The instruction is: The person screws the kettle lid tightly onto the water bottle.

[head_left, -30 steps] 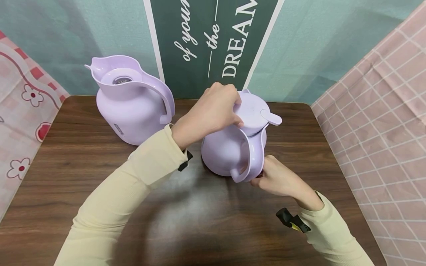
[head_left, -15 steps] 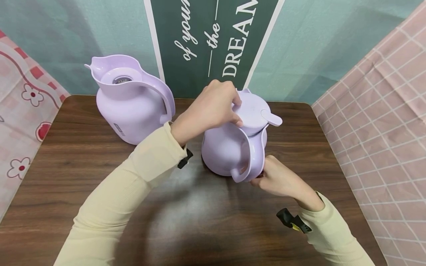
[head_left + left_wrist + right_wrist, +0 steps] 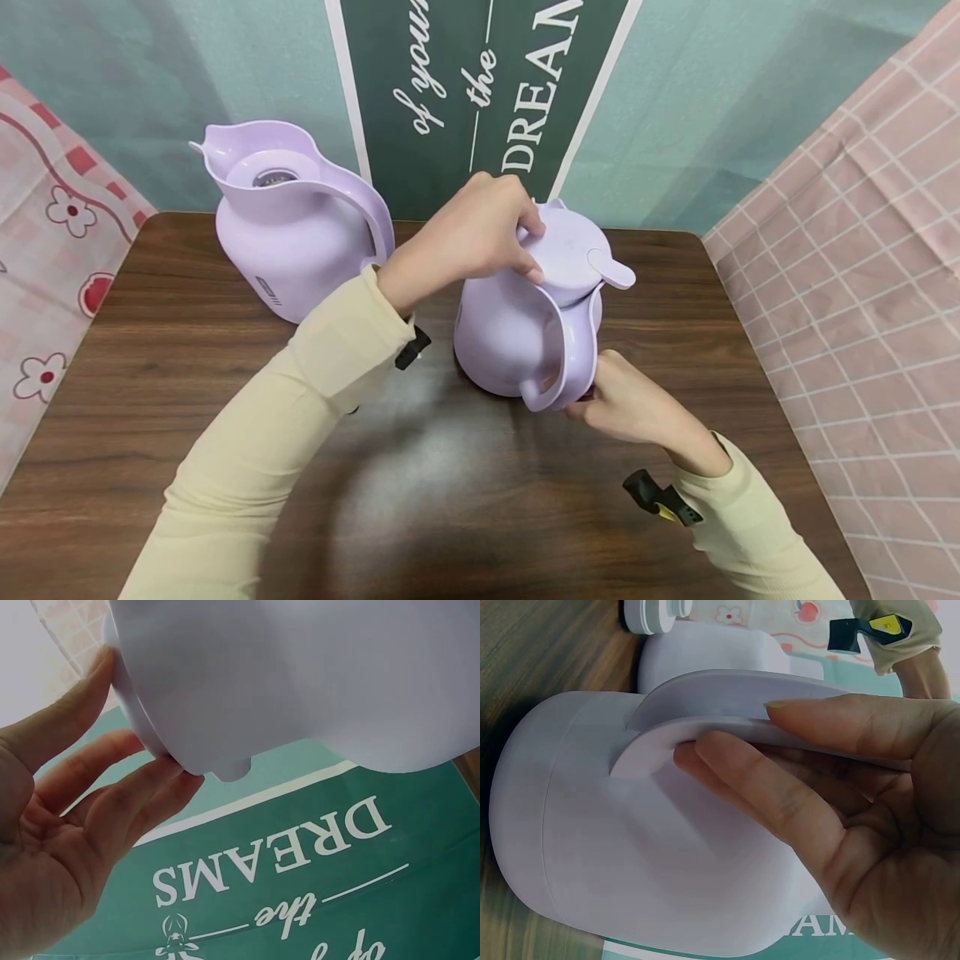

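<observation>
The right jug (image 3: 495,346), light purple, stands upright on the brown worktop (image 3: 465,508), right of centre, its handle (image 3: 579,358) facing the near side. The lid (image 3: 570,254) lies over the mouth of this jug, with its tab (image 3: 612,268) pointing right; a narrow dark line shows between lid and rim on the near side, and full seating cannot be confirmed. Left hand (image 3: 483,233): the grip is clamped on the left edge of the lid, thumb on the near side and fingers on the far side. Right hand (image 3: 630,398): the grip is clamped on the handle, fingers curled beneath it and thumb against the opposite edge. The left jug (image 3: 292,237), of matching colour, stands upright at far left, uncovered, well apart from the right jug, its spout directed left. A pale round part (image 3: 649,615), cut off by the frame edge in the right wrist view, rests on the worktop near the left jug. A teal cloth (image 3: 750,100) with a dark green lettered panel (image 3: 495,92) hangs along the far side.
</observation>
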{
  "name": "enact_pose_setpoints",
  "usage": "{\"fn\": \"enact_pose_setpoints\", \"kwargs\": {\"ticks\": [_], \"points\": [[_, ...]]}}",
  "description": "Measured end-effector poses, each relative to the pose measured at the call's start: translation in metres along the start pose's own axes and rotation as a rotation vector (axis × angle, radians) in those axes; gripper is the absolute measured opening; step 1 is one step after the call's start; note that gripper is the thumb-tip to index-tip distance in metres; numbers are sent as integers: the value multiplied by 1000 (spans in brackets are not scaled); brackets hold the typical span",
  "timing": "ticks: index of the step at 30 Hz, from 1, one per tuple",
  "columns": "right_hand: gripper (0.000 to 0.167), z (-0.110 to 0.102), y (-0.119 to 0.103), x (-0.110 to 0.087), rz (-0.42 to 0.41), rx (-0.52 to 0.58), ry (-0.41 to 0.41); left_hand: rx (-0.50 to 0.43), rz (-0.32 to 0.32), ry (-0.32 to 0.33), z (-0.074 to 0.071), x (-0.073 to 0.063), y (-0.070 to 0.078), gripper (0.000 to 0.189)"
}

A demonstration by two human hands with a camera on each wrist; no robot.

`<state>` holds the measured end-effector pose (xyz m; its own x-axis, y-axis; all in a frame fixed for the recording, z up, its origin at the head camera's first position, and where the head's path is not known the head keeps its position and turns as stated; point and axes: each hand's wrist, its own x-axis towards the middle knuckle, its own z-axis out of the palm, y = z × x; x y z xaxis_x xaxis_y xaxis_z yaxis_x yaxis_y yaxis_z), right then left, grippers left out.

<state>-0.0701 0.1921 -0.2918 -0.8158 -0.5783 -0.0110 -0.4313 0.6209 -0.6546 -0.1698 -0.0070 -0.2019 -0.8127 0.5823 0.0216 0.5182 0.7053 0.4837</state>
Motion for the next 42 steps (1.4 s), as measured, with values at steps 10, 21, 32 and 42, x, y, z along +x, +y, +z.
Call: {"fn": "enact_pose_setpoints", "kwargs": {"ticks": [10,21,32,42], "points": [[25,-1,-1,0,0,20,1,3,33,10,-2,2,-1,23],[26,-2,1,1,-7,20,0,-12,30,-1,-2,5,-3,22],[26,-2,4,2,-19,16,-5,-36,3,-30,-4,6,-7,46],[27,-1,2,2,-16,38,-21,-43,16,-45,-3,9,-11,48]]}}
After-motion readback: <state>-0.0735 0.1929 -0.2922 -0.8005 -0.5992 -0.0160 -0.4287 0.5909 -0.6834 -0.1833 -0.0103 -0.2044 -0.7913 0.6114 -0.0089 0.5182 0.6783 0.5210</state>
